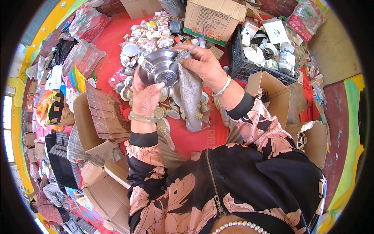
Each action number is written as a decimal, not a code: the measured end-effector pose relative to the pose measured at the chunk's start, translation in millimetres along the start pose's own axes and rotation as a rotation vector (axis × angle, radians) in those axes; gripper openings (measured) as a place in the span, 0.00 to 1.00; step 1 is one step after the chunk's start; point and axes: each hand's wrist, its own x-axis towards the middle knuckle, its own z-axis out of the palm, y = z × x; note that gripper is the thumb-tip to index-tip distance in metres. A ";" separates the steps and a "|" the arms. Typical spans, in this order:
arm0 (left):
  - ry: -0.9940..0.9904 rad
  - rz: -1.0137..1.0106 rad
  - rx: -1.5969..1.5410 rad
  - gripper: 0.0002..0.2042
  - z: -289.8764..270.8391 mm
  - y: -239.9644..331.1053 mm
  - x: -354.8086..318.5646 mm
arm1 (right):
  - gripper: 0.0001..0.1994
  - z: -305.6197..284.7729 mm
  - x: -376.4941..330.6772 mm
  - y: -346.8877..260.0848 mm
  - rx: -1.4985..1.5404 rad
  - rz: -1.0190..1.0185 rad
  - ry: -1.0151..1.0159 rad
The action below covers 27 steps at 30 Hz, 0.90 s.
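Observation:
My left hand (144,95) is closed round a dark grey metal downlight (163,64), its thumb on the round back end. A spring clip shows on the lamp's left side. My right hand (206,66) pinches a grey cloth (189,91) against the lamp's right side, and the cloth's lower end hangs down. From the same spot a pale cable (189,51) runs up past my right fingers. Beneath both hands, a heap of small lamps and little boxes (156,35) lies on the red floor covering (111,39).
A large cardboard box (212,19) stands at the far side. To its right is a black plastic crate (237,64) full of lamp parts. Open cartons flank me, one at left (82,117) and one at right (278,95). Another person (48,202) is at the lower left.

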 end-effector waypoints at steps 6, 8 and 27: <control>0.045 -0.065 -0.186 0.35 3.2 -18.8 6.2 | 0.14 1.7 2.2 -7.1 -0.496 -0.481 0.241; -0.057 -0.110 -0.355 0.32 -4.6 -28.1 6.7 | 0.15 7.0 5.2 -13.2 -0.894 -0.910 0.136; 0.268 -0.169 -0.286 0.44 3.4 3.0 -6.2 | 0.14 -8.2 12.7 -11.6 -0.181 -0.255 0.376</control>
